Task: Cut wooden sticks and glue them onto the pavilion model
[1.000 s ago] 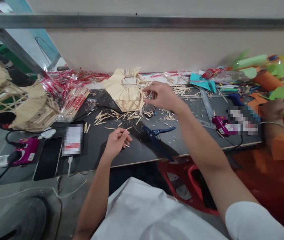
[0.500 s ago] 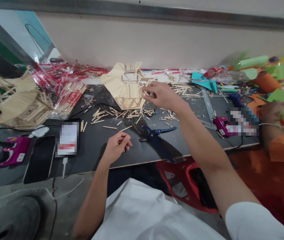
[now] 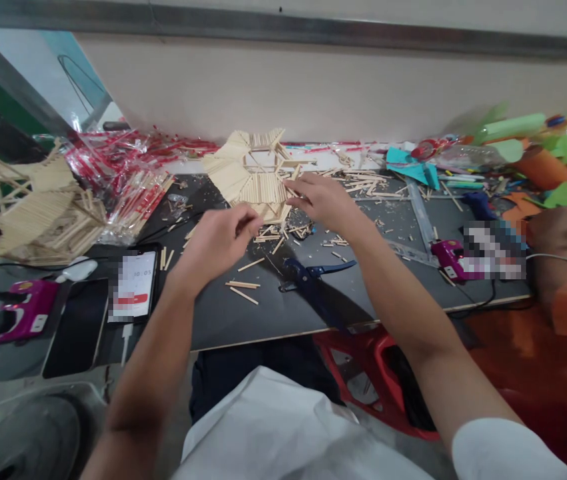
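A model pavilion built of thin wooden sticks (image 3: 230,170) stands at the back of the dark table, its ribbed roof panels set around an open middle. My right hand (image 3: 324,201) reaches to its right edge, thumb and forefinger closed around a small wooden stick (image 3: 294,173) at the roof's border. In front of the model hovers my left hand (image 3: 220,243), fingers curled together; what they hold, if anything, is hidden. Several cut sticks (image 3: 243,285) lie on the table below it. Blue-handled cutters (image 3: 308,277) rest nearer the front edge.
At left stand a second stick model (image 3: 38,213), red-and-clear wrappers (image 3: 113,150), two phones (image 3: 136,283) and a purple power strip (image 3: 28,310). Rulers (image 3: 420,210), another power strip (image 3: 456,260) and coloured paper lie right, beside another person's hands (image 3: 558,233).
My left hand has risen forward from the table's front to the model. Several sticks show where it was. My right hand stays at the roof's right edge.
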### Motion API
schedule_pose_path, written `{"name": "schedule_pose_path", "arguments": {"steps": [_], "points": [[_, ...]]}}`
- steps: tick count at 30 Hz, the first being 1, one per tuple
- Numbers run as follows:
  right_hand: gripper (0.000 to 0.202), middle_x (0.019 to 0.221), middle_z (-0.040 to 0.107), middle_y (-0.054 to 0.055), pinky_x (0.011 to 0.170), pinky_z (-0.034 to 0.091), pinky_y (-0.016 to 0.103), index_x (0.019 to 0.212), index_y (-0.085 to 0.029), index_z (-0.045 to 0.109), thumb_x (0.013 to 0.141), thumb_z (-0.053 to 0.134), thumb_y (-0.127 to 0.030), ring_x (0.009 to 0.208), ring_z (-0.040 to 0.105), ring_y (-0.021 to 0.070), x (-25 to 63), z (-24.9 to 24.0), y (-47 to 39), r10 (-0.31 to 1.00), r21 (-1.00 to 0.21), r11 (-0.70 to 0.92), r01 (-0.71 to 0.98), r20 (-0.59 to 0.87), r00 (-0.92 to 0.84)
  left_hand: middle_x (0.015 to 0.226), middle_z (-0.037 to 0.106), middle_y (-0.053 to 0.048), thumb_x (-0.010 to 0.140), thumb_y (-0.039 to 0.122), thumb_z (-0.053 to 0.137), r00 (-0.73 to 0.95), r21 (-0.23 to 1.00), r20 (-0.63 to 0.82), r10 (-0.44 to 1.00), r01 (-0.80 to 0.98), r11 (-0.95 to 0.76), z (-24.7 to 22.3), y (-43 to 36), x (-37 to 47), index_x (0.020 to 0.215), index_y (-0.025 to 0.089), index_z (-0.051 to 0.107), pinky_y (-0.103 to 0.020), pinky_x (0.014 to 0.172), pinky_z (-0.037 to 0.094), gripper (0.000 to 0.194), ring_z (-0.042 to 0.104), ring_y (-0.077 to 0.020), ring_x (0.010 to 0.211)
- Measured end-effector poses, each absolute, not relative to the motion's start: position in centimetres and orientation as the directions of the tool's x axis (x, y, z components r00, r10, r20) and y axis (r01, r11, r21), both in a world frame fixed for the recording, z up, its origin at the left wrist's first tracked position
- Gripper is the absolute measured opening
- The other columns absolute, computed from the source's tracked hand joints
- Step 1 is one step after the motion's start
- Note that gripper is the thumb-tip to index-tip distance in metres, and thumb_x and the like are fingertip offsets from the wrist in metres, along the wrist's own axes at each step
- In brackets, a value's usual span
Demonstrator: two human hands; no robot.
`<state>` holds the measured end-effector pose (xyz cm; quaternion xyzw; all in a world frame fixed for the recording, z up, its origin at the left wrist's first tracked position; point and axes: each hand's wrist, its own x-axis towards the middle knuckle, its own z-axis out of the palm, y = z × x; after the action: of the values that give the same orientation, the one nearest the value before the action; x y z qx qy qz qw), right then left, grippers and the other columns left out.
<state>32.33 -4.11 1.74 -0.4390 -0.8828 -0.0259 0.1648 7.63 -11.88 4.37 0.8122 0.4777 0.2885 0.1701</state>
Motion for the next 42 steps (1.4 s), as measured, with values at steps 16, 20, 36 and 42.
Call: {"name": "schedule_pose_path", "arguments": {"steps": [16, 20, 36, 42], "points": [[0.035, 0.107, 0.068, 0.012, 0.066, 0.038, 0.030, 0.133, -0.016, 0.059, 0.104, 0.045, -0.031, 0.088, 0.063, 0.0238, 31.9, 2.0, -5.5, 0.783, -0.088, 0.584, 0.807, 0.323, -0.532, 0.104, 0.072, -0.007, 0.099, 0.028, 0.050, 0.502, 0.319, 0.214, 0.838, 0.774, -0.546, 5.9, -4.8, 10.6, 0.108, 0.022, 0.069, -0.034, 0.083, 0.045, 0.023, 0.064, -0.0237, 0.099], [0.038, 0.110, 0.067, 0.013, 0.063, 0.039, 0.030, 0.136, -0.014, 0.058, 0.105, 0.042, -0.032, 0.086, 0.063, 0.0231, 31.8, 1.5, -5.8, 0.779, -0.043, 0.576, 0.817, 0.333, -0.532, 0.108, 0.071, -0.007, 0.101, 0.030, 0.049, 0.494, 0.363, 0.296, 0.818, 0.734, -0.574, 4.9, -4.4, 11.0, 0.111, 0.022, 0.069, -0.035, 0.089, 0.045, 0.024, 0.063, -0.0233, 0.105], [0.046, 0.098, 0.067, 0.012, 0.068, 0.048, 0.030, 0.141, -0.016, 0.057, 0.105, 0.044, -0.041, 0.084, 0.063, 0.0216, 32.2, -0.7, -5.5, 0.762, -0.159, 0.579, 0.800, 0.456, -0.460, 0.094, 0.071, -0.004, 0.094, 0.031, 0.062, 0.417, 0.424, 0.351, 0.839, 0.728, -0.539, 3.4, -2.9, 12.3, 0.095, 0.021, 0.072, -0.032, 0.080, 0.046, 0.014, 0.063, -0.0189, 0.085], [0.041, 0.098, 0.068, 0.010, 0.074, 0.051, 0.030, 0.139, -0.021, 0.059, 0.106, 0.044, -0.040, 0.087, 0.065, 0.0207, 31.9, -1.3, -5.4, 0.751, -0.216, 0.593, 0.776, 0.497, -0.435, 0.096, 0.072, -0.005, 0.096, 0.030, 0.059, 0.444, 0.403, 0.368, 0.817, 0.716, -0.571, 3.4, -2.8, 12.1, 0.096, 0.021, 0.073, -0.032, 0.082, 0.046, 0.016, 0.063, -0.0203, 0.092]]}}
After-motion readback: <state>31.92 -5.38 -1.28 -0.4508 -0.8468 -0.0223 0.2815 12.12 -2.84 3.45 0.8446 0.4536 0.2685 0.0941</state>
